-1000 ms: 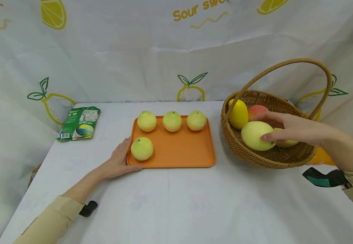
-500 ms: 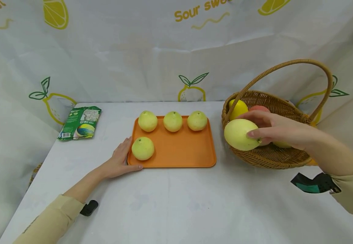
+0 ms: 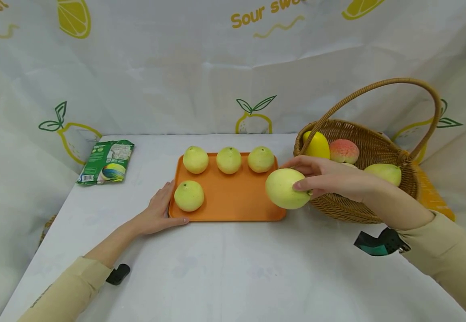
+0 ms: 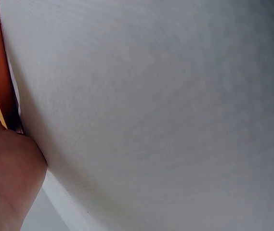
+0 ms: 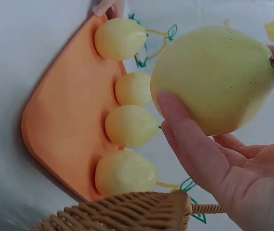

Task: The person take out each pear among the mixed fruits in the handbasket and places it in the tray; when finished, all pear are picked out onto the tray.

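Observation:
My right hand [image 3: 333, 179] pinches a pale yellow-green pear [image 3: 285, 190] between thumb and fingers. It holds the fruit over the right edge of the orange tray [image 3: 233, 203]. Up close in the right wrist view, the pear [image 5: 214, 79] shows a speckled skin and a short stem. Several similar pears are on the tray: a back row including one at the right [image 3: 261, 159], and one at the front left [image 3: 189, 196]. My left hand [image 3: 156, 214] rests along the tray's left side, fingers extended, thumb at the front edge.
At the right stands a wicker basket [image 3: 349, 212] with a tall arched handle [image 3: 395, 80]. Inside are a yellow fruit [image 3: 318, 145], a peach [image 3: 343, 151] and another pear [image 3: 385, 173]. A green packet [image 3: 107, 162] lies at the back left. Behind hangs a printed white cloth [image 3: 156, 80].
The right hand has lifted the pear out of the basket and carried it left to the tray's right edge. The left hand stays in place at the tray.

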### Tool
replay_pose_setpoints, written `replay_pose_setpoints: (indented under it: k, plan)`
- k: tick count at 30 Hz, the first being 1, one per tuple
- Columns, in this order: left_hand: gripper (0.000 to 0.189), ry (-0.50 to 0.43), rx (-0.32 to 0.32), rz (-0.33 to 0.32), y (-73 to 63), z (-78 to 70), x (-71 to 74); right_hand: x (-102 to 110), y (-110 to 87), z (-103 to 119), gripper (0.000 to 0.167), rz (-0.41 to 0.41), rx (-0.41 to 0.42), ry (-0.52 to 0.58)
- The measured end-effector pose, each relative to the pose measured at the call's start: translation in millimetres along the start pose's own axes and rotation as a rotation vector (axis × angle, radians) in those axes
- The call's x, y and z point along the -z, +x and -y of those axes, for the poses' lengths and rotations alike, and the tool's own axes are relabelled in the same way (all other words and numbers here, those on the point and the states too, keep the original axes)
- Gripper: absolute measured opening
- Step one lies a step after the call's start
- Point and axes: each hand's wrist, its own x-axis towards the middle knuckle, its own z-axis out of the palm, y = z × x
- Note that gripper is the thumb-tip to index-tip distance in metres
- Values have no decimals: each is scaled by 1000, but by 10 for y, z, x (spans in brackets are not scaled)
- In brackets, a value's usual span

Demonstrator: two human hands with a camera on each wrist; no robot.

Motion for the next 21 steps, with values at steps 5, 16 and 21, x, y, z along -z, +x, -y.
replay_pose_setpoints:
  k: [5,16,21]
  plan:
    - [117,3,-4,0,11,1,2,-121,177,-69,53,15,-24,94]
    - [118,3,-18,-2,22,9,0,-361,528,-210,63,27,-84,195]
    - [118,7,-14,-2,18,-5,11,-471,662,-230,62,-3,-98,187]
